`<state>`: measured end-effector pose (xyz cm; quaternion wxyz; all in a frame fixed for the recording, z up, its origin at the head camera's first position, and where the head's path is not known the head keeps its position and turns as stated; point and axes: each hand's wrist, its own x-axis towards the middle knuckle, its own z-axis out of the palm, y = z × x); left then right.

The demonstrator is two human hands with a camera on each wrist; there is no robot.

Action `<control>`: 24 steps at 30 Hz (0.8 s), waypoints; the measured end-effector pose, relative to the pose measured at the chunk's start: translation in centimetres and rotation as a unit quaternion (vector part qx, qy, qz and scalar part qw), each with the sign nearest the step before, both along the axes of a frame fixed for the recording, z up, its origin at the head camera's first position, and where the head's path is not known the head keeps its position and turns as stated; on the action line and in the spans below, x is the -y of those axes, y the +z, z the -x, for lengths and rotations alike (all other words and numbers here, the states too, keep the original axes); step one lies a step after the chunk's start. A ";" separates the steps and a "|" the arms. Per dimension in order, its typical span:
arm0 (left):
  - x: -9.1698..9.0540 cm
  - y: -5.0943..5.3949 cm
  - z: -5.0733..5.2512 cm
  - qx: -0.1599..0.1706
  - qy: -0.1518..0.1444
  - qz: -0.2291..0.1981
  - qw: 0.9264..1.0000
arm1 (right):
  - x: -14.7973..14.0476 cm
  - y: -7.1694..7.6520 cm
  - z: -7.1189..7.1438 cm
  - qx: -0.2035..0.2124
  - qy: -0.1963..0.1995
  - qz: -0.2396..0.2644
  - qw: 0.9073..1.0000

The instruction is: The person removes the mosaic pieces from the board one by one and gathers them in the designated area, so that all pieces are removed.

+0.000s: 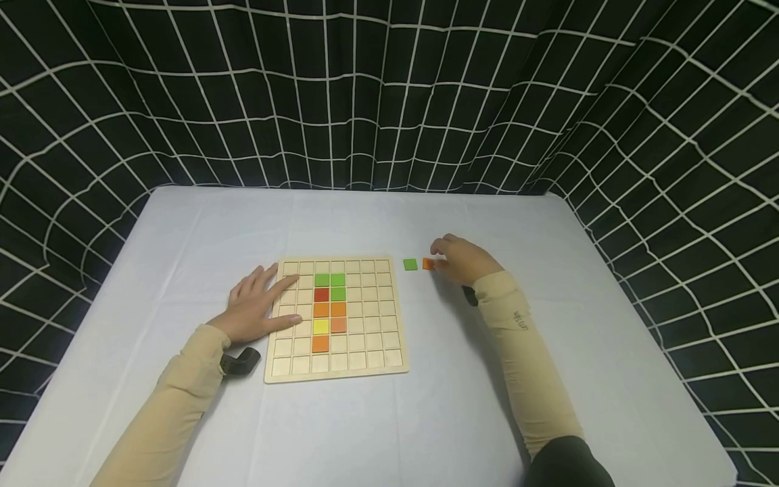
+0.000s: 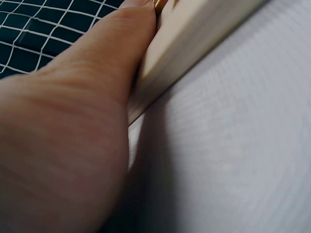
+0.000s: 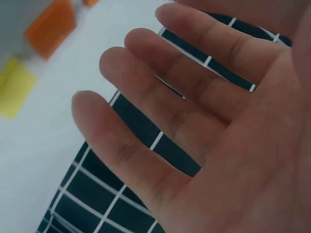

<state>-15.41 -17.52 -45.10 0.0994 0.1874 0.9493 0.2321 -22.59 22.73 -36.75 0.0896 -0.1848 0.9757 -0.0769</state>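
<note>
Head view: orange tile [image 1: 427, 264] partly under right hand [image 1: 467, 262]; green tile [image 1: 410, 264] leftward.

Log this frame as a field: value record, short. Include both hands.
board: wooden grid board
placed: nine coloured tiles, two adjacent columns
loose: green tile and orange tile, right of board
left hand: on board's left side
right hand: fingers at orange tile, contact unclear
surface: white cloth
</note>
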 end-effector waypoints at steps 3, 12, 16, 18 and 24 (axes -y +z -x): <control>0.0 -0.1 0.0 -0.004 0.003 -0.002 1.000 | 0.7 -0.2 -0.3 -0.023 0.035 0.011 0.999; -0.1 0.0 0.1 0.002 0.000 0.005 1.000 | 2.6 -0.3 -1.4 -0.066 0.098 0.021 0.993; 0.0 0.0 0.2 0.005 0.003 0.005 1.000 | 3.5 -0.1 -1.9 -0.077 0.125 0.022 0.989; 0.0 -0.1 0.2 0.005 0.005 0.005 1.000 | 3.9 -0.1 -2.2 -0.082 0.139 0.024 0.987; 0.0 -0.3 0.3 0.006 0.006 0.008 1.000 | 5.1 -0.1 -3.0 -0.079 0.162 0.025 0.983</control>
